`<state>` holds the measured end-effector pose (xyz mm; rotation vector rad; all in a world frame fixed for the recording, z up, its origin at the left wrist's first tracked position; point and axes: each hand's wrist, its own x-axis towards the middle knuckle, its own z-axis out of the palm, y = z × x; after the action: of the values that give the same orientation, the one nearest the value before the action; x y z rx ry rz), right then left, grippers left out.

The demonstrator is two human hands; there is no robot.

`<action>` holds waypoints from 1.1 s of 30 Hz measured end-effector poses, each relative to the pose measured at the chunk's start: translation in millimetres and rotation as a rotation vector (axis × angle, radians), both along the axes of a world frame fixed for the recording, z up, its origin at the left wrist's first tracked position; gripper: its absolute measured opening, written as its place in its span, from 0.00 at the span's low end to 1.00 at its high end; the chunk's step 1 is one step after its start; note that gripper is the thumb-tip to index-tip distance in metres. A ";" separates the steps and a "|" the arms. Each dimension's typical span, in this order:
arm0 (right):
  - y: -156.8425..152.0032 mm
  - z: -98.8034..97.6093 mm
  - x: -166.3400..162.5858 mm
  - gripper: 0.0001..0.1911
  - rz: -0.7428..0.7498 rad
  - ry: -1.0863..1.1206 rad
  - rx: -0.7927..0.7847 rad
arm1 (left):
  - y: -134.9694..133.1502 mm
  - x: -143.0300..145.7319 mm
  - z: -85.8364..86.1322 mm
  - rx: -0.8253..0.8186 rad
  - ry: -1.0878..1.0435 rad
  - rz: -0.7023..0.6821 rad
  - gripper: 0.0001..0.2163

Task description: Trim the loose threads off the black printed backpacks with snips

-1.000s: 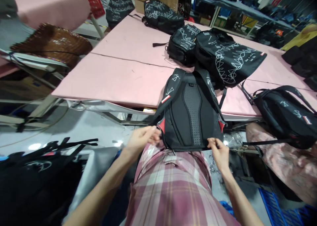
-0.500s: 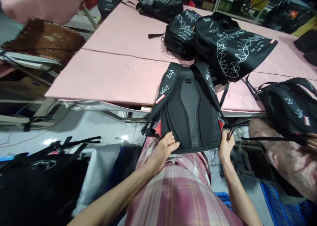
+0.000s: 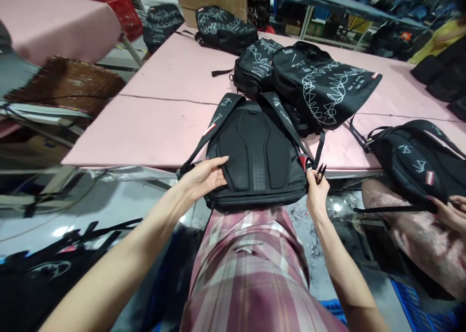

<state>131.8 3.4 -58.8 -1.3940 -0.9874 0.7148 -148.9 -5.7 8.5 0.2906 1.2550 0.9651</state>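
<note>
A black backpack (image 3: 236, 147) leans against the table edge with its padded back panel and shoulder straps facing me, its lower end at my lap. My left hand (image 3: 207, 176) lies against the panel's lower left side, thumb apart from the loosely bent fingers. At the lower right side of the bag, my right hand (image 3: 317, 186) is closed around small dark thread snips (image 3: 321, 174), their two points sticking up. Its fingertips also touch the bag's side near a red tab (image 3: 303, 162). Whether they pinch the fabric there is hard to make out.
Several black bags with white scribbles, including a large one (image 3: 324, 87), lie on the pink table (image 3: 145, 123). At right, another person's hand (image 3: 451, 213) is on a second backpack (image 3: 411, 162). Dark bags (image 3: 36, 283) are at lower left, a blue crate (image 3: 418, 298) at lower right.
The backpack has tipped back and its bottom now shows. My left hand has shifted left and up along its side; my right hand still holds the snips. The view has moved too.
</note>
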 end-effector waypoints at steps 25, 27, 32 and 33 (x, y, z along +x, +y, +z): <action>10.8 -3.1 -57.0 0.18 0.613 -0.825 -0.195 | 5.0 -70.2 -82.9 0.591 1.006 -0.213 0.24; 18.6 0.7 -68.9 0.22 0.607 -0.926 -0.173 | 15.6 -75.6 -87.1 0.597 0.941 -0.232 0.22; 36.2 10.1 -112.4 0.13 0.700 -1.070 -0.020 | 21.6 -68.6 -82.0 0.567 0.978 -0.285 0.12; 39.3 11.0 -121.3 0.12 0.721 -1.092 0.028 | 21.1 -66.5 -80.0 0.563 0.994 -0.290 0.10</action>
<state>10.5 42.7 -47.8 -1.3773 -2.4188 0.3860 -215.4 15.4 -71.5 1.4897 1.7193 0.9193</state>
